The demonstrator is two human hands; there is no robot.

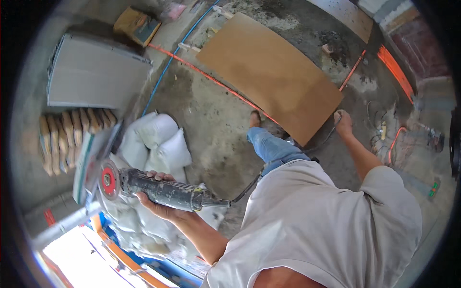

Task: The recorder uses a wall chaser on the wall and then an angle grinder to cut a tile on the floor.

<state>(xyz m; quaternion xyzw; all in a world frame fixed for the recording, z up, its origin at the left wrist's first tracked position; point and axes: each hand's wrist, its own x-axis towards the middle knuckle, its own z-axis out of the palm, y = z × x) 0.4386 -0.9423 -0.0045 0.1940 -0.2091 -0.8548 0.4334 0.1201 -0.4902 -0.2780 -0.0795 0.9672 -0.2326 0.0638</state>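
My left hand is wrapped round the body of a dusty black angle grinder. The grinder lies level, with its red-centred cutting disc pointing left. A dark power cord runs from its rear end towards my waist. Out to the right, my right hand is closed on a length of the cord, beside the near right corner of a large brown board. That board lies on the concrete floor ahead of me, partly over a red hose.
White filled sacks are piled at the left, by stacked brown bags and a grey panel. The red hose and a blue hose cross the floor. Cords and tools, one a dark power tool, lie at the right.
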